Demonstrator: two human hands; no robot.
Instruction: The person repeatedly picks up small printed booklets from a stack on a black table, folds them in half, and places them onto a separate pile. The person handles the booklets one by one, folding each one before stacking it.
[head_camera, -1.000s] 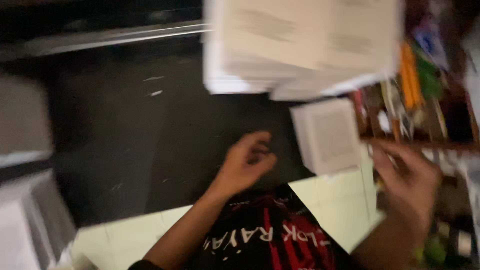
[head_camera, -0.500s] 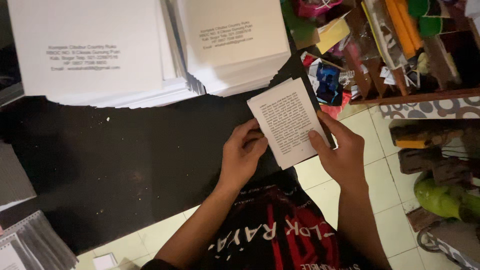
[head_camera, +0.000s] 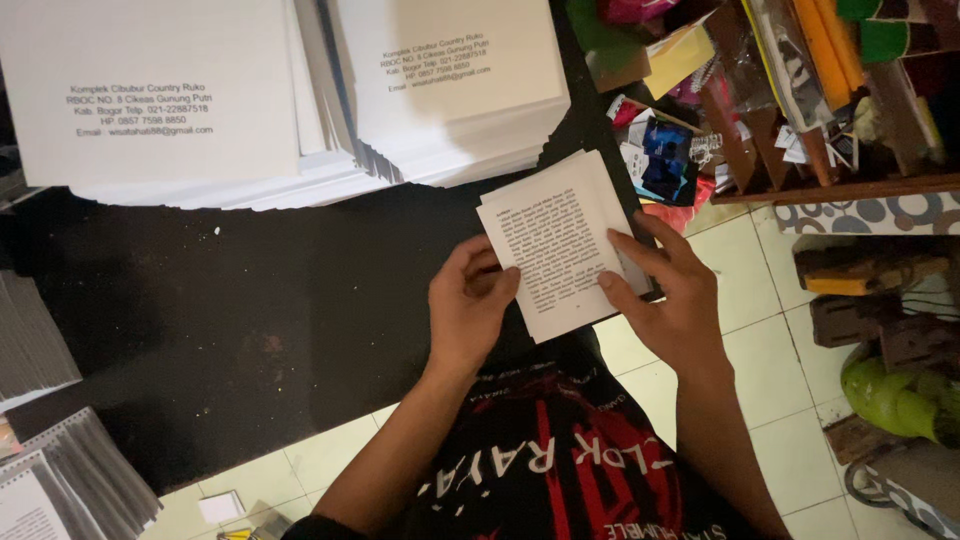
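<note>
Left hand and right hand hold a small stack of printed pages between them above the near edge of the black counter. Left fingers curl against the stack's left edge; right fingers lie spread across its right side, thumb on the top page. Beyond, two white paper stacks rest on the counter. At far right, a cluttered wooden shelf.

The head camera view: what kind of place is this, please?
Probably a small print or bookbinding workshop. Tall stacks of white printed sheets lie on a black mat, spiral-bound booklets sit at the lower left, and the left hand and right hand hold a small printed page block.
</note>
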